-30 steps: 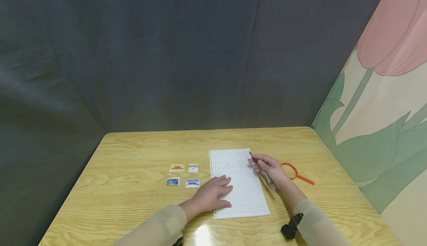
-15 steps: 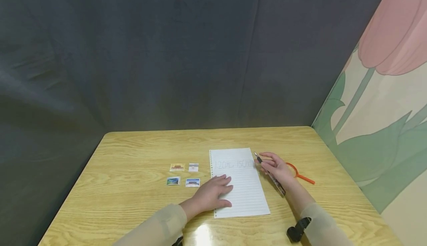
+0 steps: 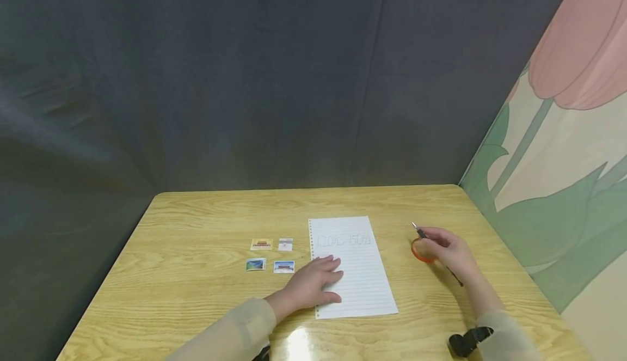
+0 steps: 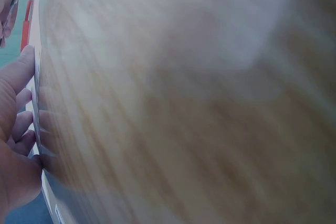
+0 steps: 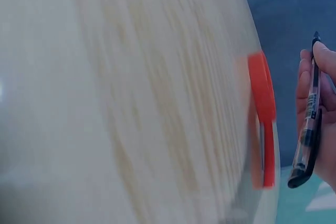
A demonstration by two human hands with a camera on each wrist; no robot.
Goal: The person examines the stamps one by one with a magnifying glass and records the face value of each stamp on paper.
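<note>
My left hand [image 3: 313, 285] lies with spread fingers on the lower left part of a lined, loose-leaf sheet of paper [image 3: 362, 279]. Handwriting in faint strokes, with "1.20" and "150" legible, runs across the upper part of the sheet. To the right of the paper, my right hand [image 3: 453, 253] holds a pen [image 5: 311, 116] between thumb and fingers, its point facing up and away. In the head view that hand overlaps an orange-rimmed magnifying glass [image 3: 415, 253], hiding most of its handle. The right wrist view shows the magnifying glass lying on the table, below the raised pen.
Left of the paper lie several stamps: a yellow one [image 3: 262, 244], a pale small one [image 3: 286, 244], a green-blue one [image 3: 256, 264] and a blue one with a building [image 3: 284, 267]. A dark curtain [image 3: 269, 78] stands behind the wooden table [image 3: 196, 295], with a tulip-painted wall [image 3: 563, 197] at right.
My right hand has moved right with the pen, off the paper's right edge and over to the magnifying glass, uncovering the end of the writing. My left hand has stayed on the sheet.
</note>
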